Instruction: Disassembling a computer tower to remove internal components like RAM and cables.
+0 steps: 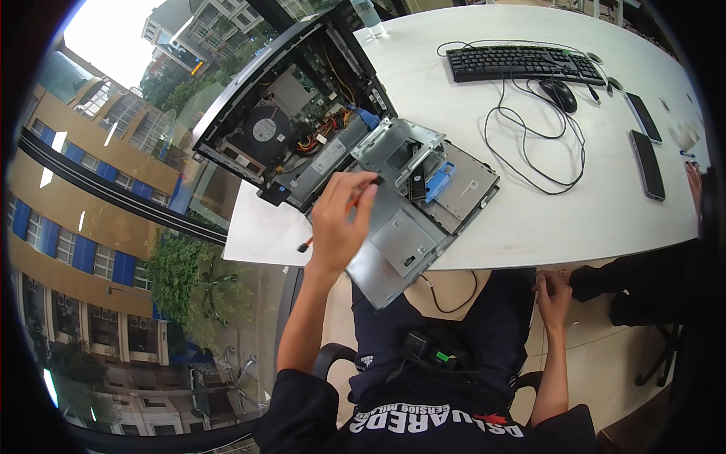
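Note:
A desktop computer case (318, 147) lies opened at the table's left edge, its fan, board and coloured wires exposed. Its metal front part, with a drive bracket (397, 147) and a blue latch (440, 181), is swung out toward me. Over this part, my left hand (340, 219) pinches a thin orange-red cable (352, 203) between thumb and fingers. One black connector of the cable (304, 247) sticks out beside the wrist; the palm side hides the middle. My right hand (554, 293) is curled low by my right thigh, below the table edge; whatever it may hold is hidden.
Across the white table (454, 106) are a black keyboard (525, 63), a mouse (558, 95) with looped cords, and two phones (646, 165). A clear bottle (368, 17) stands behind the case. Window glass borders the left side. Another person's hand (693, 180) shows at far right.

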The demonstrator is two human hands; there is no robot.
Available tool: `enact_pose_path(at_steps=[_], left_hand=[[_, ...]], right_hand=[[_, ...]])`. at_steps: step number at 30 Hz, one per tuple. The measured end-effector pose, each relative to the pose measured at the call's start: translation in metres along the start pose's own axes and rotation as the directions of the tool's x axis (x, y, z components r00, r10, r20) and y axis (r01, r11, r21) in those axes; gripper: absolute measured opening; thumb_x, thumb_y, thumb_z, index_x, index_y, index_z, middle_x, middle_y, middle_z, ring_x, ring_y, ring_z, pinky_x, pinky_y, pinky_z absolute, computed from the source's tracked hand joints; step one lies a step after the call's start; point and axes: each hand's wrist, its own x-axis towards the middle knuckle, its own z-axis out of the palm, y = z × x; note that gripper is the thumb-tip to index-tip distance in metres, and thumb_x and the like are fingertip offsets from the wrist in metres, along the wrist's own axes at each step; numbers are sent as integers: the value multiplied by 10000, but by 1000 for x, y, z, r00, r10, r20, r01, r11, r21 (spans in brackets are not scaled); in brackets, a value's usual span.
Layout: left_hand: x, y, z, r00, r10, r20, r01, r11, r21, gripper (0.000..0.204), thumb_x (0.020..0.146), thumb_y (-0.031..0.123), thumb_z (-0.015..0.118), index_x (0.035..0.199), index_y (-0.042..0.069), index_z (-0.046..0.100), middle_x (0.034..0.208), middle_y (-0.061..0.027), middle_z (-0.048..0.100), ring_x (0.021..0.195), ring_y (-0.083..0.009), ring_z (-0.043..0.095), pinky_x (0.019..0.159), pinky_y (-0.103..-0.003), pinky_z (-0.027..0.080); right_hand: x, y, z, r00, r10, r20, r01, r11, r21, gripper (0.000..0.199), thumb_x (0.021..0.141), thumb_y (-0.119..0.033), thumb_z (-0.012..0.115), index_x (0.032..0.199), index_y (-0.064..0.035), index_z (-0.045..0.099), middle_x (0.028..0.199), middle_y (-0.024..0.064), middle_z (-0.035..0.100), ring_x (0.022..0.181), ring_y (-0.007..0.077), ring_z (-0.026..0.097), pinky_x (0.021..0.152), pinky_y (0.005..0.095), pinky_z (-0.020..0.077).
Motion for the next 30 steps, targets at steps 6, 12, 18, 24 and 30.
enact_pose_path(at_steps=[6,12,18,24,30], left_hand=[[-8,130,-46,744,667,-39,-657,741,134,503,694,7,783,1156,199,727,902,-55,690,588,-98,564,469,-225,379],[-18,179,-49,779,619,-99,-599,782,170,608,885,28,774,1424,216,562,1091,-92,724,820,-324,669,691,-378,563],[1,166,-56,794,606,52,-607,786,118,382,703,21,802,1072,114,773,844,-34,671,628,-132,603,470,-254,403],[11,90,-27,897,336,288,-365,929,52,267,794,-15,752,1056,31,727,927,-102,691,811,-285,667,702,-376,538],[-30,53,-41,968,107,228,-147,975,164,177,813,-81,738,973,-8,713,915,-138,697,855,-250,679,753,-354,525]], right_hand=[[-2,-1,-4,995,70,68,-67,997,-34,219,1001,-145,627,1028,40,742,705,106,724,653,132,701,582,271,511],[-2,-3,-2,994,74,83,-72,997,-31,220,1001,-155,635,1017,35,744,681,85,701,613,118,661,572,263,493],[1,-10,-2,999,39,36,-37,999,-39,204,1004,-146,635,1005,27,744,688,80,700,598,112,645,564,264,489],[-3,-6,-19,1000,12,-2,-12,993,-114,209,983,-172,653,1029,4,756,723,87,727,621,117,671,580,292,521],[-1,-6,0,998,-44,33,47,996,-79,244,925,-269,680,1015,-61,771,809,182,733,696,341,721,682,434,568]])
